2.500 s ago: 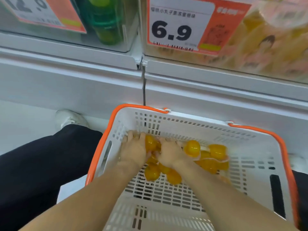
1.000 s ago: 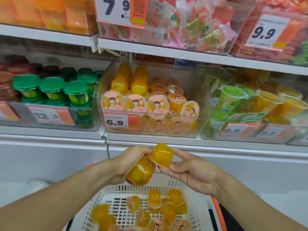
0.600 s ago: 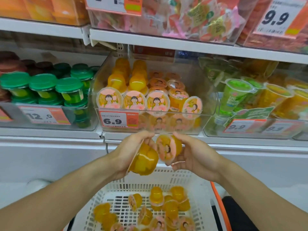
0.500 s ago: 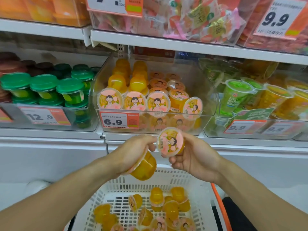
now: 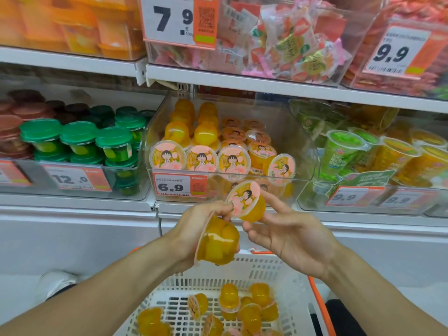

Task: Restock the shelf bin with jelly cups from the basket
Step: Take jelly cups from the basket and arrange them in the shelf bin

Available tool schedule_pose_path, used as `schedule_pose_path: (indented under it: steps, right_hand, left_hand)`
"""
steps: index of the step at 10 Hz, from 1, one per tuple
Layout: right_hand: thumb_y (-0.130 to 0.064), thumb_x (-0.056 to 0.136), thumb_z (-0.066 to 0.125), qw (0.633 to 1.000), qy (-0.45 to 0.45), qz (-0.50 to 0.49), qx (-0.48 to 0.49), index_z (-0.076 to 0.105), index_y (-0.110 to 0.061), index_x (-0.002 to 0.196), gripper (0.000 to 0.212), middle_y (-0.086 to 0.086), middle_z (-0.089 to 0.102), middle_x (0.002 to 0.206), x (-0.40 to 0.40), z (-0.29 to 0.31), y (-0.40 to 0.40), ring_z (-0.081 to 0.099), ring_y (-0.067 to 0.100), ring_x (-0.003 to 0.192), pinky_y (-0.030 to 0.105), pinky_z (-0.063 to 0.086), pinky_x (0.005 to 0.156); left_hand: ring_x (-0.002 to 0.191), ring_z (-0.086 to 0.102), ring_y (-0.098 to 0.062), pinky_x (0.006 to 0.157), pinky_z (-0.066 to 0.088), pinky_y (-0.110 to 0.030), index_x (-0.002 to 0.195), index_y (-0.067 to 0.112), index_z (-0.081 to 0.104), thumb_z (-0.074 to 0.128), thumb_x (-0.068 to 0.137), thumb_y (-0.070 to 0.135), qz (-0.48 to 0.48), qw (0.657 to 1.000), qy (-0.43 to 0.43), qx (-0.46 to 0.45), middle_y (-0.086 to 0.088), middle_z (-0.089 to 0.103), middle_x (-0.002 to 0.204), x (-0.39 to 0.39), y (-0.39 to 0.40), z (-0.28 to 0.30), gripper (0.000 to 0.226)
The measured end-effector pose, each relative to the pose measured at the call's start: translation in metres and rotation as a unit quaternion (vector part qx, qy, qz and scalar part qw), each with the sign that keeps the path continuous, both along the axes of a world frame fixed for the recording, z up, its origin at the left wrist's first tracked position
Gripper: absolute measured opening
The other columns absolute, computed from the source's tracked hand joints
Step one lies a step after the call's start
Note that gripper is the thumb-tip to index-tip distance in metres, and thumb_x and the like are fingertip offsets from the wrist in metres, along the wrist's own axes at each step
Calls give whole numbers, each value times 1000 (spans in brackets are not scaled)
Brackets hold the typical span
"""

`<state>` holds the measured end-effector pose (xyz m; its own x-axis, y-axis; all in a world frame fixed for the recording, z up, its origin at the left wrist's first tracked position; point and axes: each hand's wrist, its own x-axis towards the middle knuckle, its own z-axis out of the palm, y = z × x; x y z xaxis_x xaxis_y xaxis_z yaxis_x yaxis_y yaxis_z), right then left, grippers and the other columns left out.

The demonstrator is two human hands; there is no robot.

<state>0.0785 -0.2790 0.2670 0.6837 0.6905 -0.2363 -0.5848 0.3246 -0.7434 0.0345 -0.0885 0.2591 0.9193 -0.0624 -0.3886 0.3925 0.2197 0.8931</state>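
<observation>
Both hands are raised in front of the shelf, just below the clear shelf bin [image 5: 305, 151] tagged 6.9. The left hand [image 5: 194, 229] grips a yellow jelly cup [image 5: 218, 241] against its palm, the cup lying on its side with its rim toward the wrist, while its fingertips also touch the lid edge of a second jelly cup [image 5: 244, 202]. That second cup sits tilted, its pink cartoon-printed lid facing up and left; the right hand [image 5: 288, 236] pinches it between the index finger along its far side and the thumb under its base, the other fingers loosely extended beneath. The two cups are just beside each other, the second slightly higher and nearer the bin.

The bin already holds a front row of the same cups standing on edge with lids facing out, more lying behind them, and some upside-down cups at the back left. Its price label [image 5: 179, 186] hangs on the front wall.

Below the hands, the white slotted basket [image 5: 271, 270] with an orange rim holds a loose scatter of remaining jelly cups [image 5: 244, 309], some on their sides, some inverted.

To the left is a bin of green-lidded cups [image 5: 77, 139]; to the right a bin of tall green and yellow drink cups [image 5: 344, 151]. The upper shelf carries bagged sweets [image 5: 291, 44]. A white shoe [image 5: 55, 282] shows on the floor at lower left.
</observation>
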Motion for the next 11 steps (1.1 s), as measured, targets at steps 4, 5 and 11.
schedule_pose_path:
  steps: [4, 5, 11]
  right_hand:
    - [-24, 84, 62, 969, -127, -210, -31, 55, -1, 125, 47, 20, 68, 103, -4, 20, 12, 70, 26, 80, 28, 59, 67]
    - [-22, 83, 67, 945, -170, -269, -76, 55, -4, 122, 45, 17, 73, 102, 7, 50, 14, 73, 29, 85, 29, 60, 70]
    - [-46, 91, 57, 622, -398, -191, -647, 65, -10, 119, 47, 10, 66, 118, 231, 64, 134, 65, 27, 102, 24, 45, 66]
  left_hand:
    - [44, 55, -26, 38, 42, -23, 74, 10, 56, 41, 99, 33, -36, 994, -14, -98, -23, 60, 65, -6, 3, 6, 37]
    - [43, 56, -25, 39, 41, -21, 74, 9, 58, 36, 101, 40, 5, 995, 4, -99, -22, 58, 67, -5, 5, 9, 47]
    - [62, 66, -23, 61, 52, -33, 110, 14, 67, 29, 103, 50, 97, 975, 30, -200, -18, 75, 98, 12, 27, 16, 53]
